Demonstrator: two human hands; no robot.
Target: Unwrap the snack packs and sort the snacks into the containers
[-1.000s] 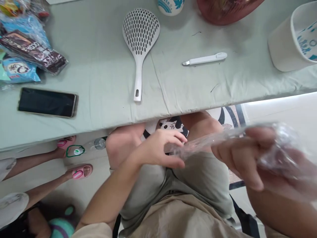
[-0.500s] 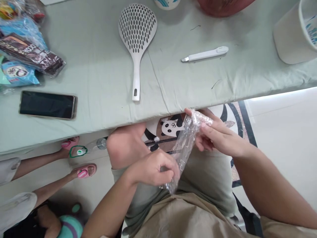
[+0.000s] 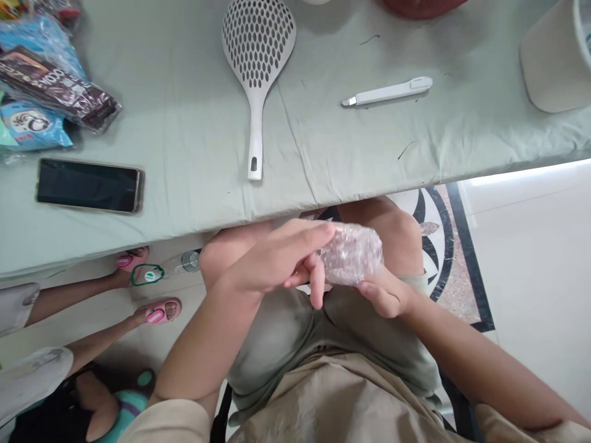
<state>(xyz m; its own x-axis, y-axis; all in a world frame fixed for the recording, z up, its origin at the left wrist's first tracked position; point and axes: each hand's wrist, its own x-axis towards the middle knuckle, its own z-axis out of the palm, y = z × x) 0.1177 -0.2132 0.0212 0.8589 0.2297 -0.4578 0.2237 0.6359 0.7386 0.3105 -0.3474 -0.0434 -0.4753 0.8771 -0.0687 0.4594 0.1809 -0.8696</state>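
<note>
A bundle of clear crinkled plastic wrap (image 3: pixel 353 253) is between my two hands, above my lap and just below the table edge. My left hand (image 3: pixel 289 255) grips its left end, thumb on top and the other fingers curled beneath. From the lower right my right hand (image 3: pixel 385 292) closes on the bundle, its fingers mostly hidden behind the plastic. Whether anything lies inside the wrap I cannot tell. On the table ahead are a grey slotted skimmer (image 3: pixel 258 55) and a white utility knife (image 3: pixel 388 92) with its blade tip showing.
A phone (image 3: pixel 90 185) and packaged snacks (image 3: pixel 55 92) lie at the table's left. A white bin (image 3: pixel 554 67) stands at the right, a red bowl (image 3: pixel 422 7) at the back. Another person's feet in pink sandals (image 3: pixel 159 311) and a plastic bottle (image 3: pixel 187 263) are on the floor at left.
The plastic, stretched in a long strip between my hands, is now a compact bundle. My left hand has moved up to it, and my right hand has shifted lower.
</note>
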